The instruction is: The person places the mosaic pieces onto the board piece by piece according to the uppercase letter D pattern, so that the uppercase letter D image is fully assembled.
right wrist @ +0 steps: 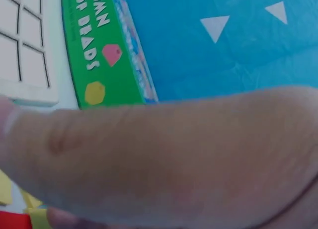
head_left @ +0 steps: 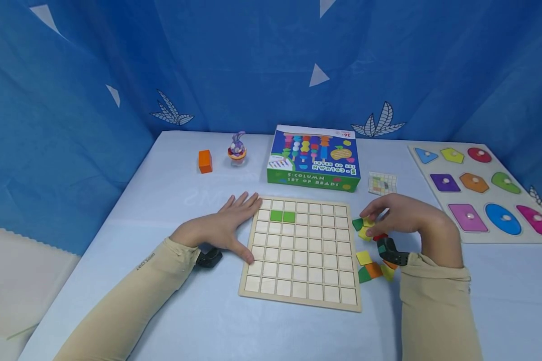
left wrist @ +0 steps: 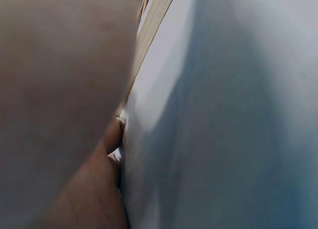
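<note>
The right hand (head_left: 399, 215) lay over a loose heap of coloured tiles (head_left: 372, 250) on the bench (head_left: 185, 190), just off the right edge of the grid board (head_left: 300, 253). Its fingers (head_left: 372, 208) were curled down onto the farthest tiles of the heap — a green and a yellow one — though whether any tile was actually pinched cannot be told from the head view; the right wrist view showed only skin, with yellow and red tiles beneath. The rest of the heap lay on the wrist side of those fingers. The board's cells lay to the left of the fingers, and the two green tiles (head_left: 282, 216) already seated in its second row lay farther left, beside the other hand. The right hand was thus the nearer to the heap. The left hand (head_left: 226, 228) rested flat on the bench, fingers straight and slightly spread, fingertips and thumb touching the board's left edge. A beads box (head_left: 313, 160) stood beyond the board.
</note>
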Demonstrator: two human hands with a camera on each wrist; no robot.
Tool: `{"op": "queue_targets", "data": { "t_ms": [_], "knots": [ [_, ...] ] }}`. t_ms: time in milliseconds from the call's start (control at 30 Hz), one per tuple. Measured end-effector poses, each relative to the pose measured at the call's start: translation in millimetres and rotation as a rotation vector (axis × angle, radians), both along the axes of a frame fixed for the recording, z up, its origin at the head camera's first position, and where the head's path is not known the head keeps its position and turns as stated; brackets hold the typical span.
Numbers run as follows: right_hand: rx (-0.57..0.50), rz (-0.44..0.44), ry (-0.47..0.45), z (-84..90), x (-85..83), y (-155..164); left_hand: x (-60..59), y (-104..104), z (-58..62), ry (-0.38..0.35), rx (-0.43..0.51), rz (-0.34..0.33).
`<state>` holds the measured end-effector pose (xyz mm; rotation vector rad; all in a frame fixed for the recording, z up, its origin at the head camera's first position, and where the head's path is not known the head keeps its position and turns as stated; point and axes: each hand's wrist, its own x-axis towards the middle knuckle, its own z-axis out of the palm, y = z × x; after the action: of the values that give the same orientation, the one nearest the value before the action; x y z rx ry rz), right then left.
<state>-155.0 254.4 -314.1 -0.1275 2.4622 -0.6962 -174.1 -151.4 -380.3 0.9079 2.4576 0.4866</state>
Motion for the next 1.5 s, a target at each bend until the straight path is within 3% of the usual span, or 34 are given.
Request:
{"op": "queue_targets", "data": {
  "t_ms": [167, 500, 1267, 1500],
  "knots": [
    [0.027, -0.012, -0.001, -5.3, -2.5, 4.0, -0.2, 0.2, 0.4, 0.011, -0.004, -0.007],
    [0.088, -0.121, -0.029, -18.4, -9.5, 9.7, 0.0, -0.2, 1.0, 0.024, -0.01, -0.016],
    [0.058, -0.129, -0.031, -12.0, -6.1, 7.2, 0.1, 0.1, -1.1, 0.031, -0.007, -0.016],
    [0.02, -0.094, 0.019, -7.4, -6.5, 5.7, 0.0, -0.2, -0.9, 0.035, -0.008, -0.018]
  ]
}}
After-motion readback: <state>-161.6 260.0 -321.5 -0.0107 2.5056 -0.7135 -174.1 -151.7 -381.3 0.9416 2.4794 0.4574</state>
